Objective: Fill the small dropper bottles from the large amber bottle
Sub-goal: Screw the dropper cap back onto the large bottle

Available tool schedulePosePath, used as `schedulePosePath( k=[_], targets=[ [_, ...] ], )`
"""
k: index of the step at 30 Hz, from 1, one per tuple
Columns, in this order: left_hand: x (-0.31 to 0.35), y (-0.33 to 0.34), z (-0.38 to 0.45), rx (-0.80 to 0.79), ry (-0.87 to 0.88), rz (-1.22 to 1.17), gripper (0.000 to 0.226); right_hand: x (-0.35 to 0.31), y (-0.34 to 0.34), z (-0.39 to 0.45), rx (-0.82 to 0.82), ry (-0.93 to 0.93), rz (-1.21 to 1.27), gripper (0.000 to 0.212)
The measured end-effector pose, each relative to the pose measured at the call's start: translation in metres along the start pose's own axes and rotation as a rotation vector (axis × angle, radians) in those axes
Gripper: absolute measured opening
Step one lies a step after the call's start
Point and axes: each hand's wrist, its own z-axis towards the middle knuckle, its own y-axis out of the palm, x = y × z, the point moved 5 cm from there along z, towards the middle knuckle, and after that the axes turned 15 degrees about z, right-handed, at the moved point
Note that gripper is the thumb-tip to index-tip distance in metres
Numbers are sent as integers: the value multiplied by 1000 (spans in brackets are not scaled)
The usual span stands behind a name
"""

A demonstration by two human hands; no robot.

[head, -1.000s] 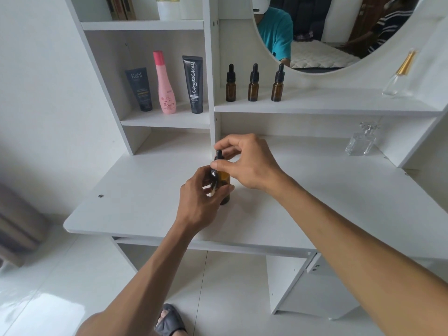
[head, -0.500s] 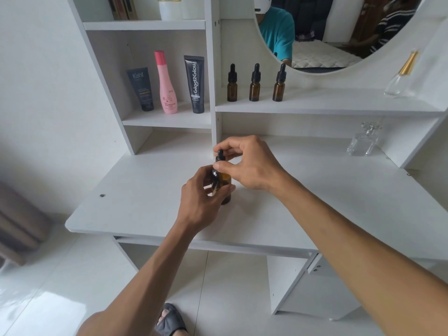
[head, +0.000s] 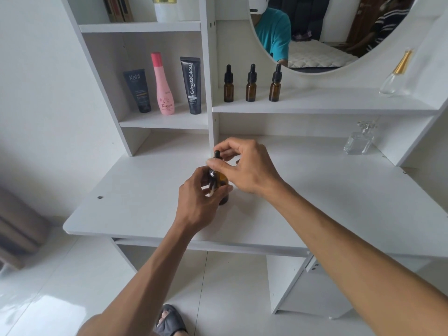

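Two hands meet over one amber bottle (head: 221, 181) standing on the white tabletop (head: 145, 190), close to its middle. The left hand (head: 197, 198) wraps its grip around the bottle's body, fingers curled, holding it upright. The right hand (head: 247, 166) pinches the black dropper cap (head: 216, 155) at the bottle's neck between thumb and fingertips. Compared with a second ago, little has moved: both hands sit in nearly the same places, and the right thumb has shifted only slightly around the cap. That suggests a twisting motion at the cap, though whether it is loosening or tightening cannot be told. The cap remains on the neck, so no liquid is being transferred at this instant.

Further out, three small dropper bottles (head: 251, 84) stand in a row on the shelf (head: 339, 104) above and behind the hands, well apart from the held bottle, all capped. Their fill level cannot be judged. To the left, a cubby holds a dark tube (head: 138, 90), a pink bottle (head: 163, 86) and a black tube (head: 192, 86). A clear glass bottle (head: 358, 141) sits at the tabletop's far right, and another with a gold cap (head: 397, 73) on the shelf. A round mirror (head: 315, 32) hangs above. Nothing lies between the hands and the small bottles; reaching them means lifting up to the shelf.
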Motion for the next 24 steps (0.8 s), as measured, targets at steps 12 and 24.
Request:
schedulePosePath(
  k=[12, 24],
  targets=[
    [-2, 1, 0, -8, -45, -53, 43, 114, -47, -34, -192, 430, -612, 59],
    [21, 22, 28, 41, -68, -29, 52, 123, -44, -38, -270, 423, -718, 67]
  ],
)
